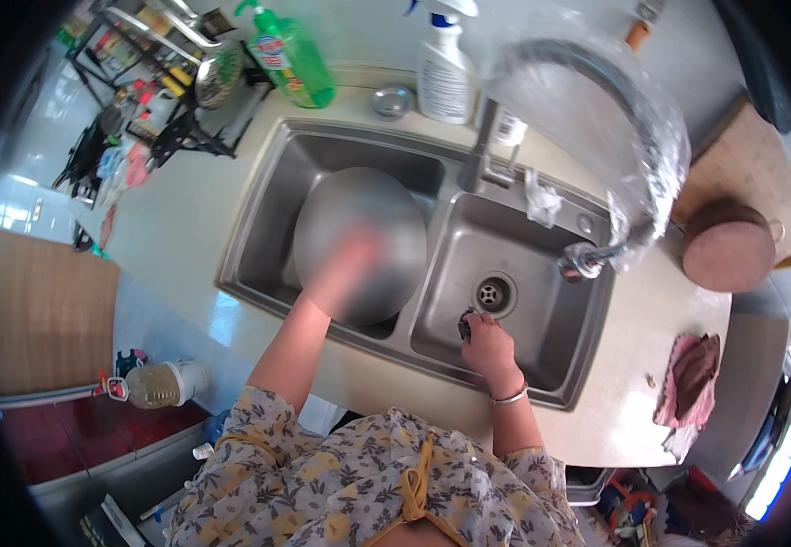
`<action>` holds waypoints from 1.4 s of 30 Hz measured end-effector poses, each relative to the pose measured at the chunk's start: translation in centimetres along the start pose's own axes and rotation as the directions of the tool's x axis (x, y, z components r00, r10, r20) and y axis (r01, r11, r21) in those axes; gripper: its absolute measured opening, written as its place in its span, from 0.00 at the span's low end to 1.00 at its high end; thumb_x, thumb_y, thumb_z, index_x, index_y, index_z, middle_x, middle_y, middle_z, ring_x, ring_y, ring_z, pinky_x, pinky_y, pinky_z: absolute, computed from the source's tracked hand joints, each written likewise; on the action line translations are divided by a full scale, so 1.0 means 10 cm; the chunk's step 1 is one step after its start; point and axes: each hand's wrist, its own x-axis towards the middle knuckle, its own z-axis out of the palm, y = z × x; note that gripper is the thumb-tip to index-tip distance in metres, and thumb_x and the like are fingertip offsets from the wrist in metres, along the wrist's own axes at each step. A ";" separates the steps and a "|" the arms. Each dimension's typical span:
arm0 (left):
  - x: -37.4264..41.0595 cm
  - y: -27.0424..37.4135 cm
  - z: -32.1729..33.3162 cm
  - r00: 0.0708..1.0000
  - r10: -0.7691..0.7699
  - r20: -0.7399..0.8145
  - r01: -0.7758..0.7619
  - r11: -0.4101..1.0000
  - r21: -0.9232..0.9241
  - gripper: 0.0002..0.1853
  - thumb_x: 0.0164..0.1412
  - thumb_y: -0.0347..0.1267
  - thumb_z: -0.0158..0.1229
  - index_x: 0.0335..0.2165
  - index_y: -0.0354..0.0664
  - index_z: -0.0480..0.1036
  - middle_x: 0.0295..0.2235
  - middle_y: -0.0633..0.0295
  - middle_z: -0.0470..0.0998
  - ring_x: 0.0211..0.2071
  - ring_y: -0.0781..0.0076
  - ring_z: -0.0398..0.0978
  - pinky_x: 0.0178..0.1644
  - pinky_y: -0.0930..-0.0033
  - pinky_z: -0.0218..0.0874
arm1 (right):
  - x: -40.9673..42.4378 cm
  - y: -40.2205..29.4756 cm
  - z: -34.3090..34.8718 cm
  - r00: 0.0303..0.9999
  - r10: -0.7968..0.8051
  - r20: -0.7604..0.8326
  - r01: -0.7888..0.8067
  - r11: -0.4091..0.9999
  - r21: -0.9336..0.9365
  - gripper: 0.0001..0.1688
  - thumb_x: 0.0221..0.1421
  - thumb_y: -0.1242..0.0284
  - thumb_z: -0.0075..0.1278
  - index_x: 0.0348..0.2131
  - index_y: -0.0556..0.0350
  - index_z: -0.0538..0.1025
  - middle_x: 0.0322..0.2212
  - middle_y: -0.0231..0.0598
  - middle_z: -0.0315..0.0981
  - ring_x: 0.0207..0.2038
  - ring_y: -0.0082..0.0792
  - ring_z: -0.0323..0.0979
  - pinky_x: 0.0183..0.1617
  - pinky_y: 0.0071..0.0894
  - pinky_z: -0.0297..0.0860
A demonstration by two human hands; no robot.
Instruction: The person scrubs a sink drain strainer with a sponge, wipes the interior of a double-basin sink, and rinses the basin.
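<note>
My right hand (pixel 488 342) is closed on a dark scouring pad (pixel 465 324), over the near side of the right basin (pixel 539 328) of a steel double sink. The sink drain (pixel 491 294) lies just beyond it. My left hand (pixel 361 249) reaches over the left basin (pixel 327 147); a blurred oval covers it, so its fingers and anything in them cannot be made out. The faucet (pixel 580 263), wrapped in clear plastic, arches over the right basin from behind.
Behind the sink stand a green pump bottle (pixel 293 65), a white spray bottle (pixel 445 78) and a small glass dish (pixel 391 102). A utensil rack (pixel 197 133) is at the left. On the right are a round brown lidded pot (pixel 729 249) and a pink cloth (pixel 689 383).
</note>
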 end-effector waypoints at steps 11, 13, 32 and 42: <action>0.19 -1.25 1.59 0.737 0.157 0.657 -0.674 0.246 0.697 0.07 0.49 0.31 0.52 0.20 0.41 0.72 0.23 0.55 0.72 0.28 0.55 0.72 0.31 0.57 0.63 | -0.35 0.67 -0.16 0.980 0.161 0.120 -0.168 0.984 0.055 0.16 0.43 0.75 0.43 0.36 0.53 0.72 0.36 0.45 0.69 0.40 0.47 0.69 0.40 0.41 0.69; 0.21 -1.34 1.67 0.744 0.159 0.650 -0.661 0.317 0.680 0.06 0.50 0.31 0.52 0.22 0.40 0.72 0.23 0.54 0.72 0.28 0.54 0.72 0.31 0.58 0.63 | -0.34 0.72 -0.09 0.982 0.177 0.062 -0.182 0.980 0.083 0.17 0.42 0.75 0.44 0.36 0.49 0.73 0.34 0.44 0.70 0.36 0.47 0.71 0.40 0.42 0.68; 0.07 -0.21 -0.37 0.978 0.204 -0.037 -0.203 0.906 -0.372 0.07 0.58 0.33 0.49 0.32 0.41 0.68 0.31 0.65 0.71 0.29 0.75 0.69 0.36 0.70 0.61 | 0.32 -0.83 -0.38 0.961 -0.160 -0.224 0.274 0.628 0.728 0.19 0.43 0.77 0.44 0.39 0.60 0.69 0.33 0.51 0.69 0.35 0.48 0.69 0.42 0.35 0.65; 0.04 0.26 -1.45 0.929 0.359 -0.087 -0.193 0.673 0.714 0.11 0.56 0.33 0.46 0.25 0.37 0.71 0.22 0.61 0.73 0.26 0.73 0.69 0.35 0.69 0.60 | 1.46 -1.98 1.32 0.814 -0.390 0.430 0.369 0.920 0.135 0.15 0.45 0.75 0.46 0.37 0.54 0.72 0.38 0.52 0.67 0.41 0.50 0.69 0.45 0.42 0.67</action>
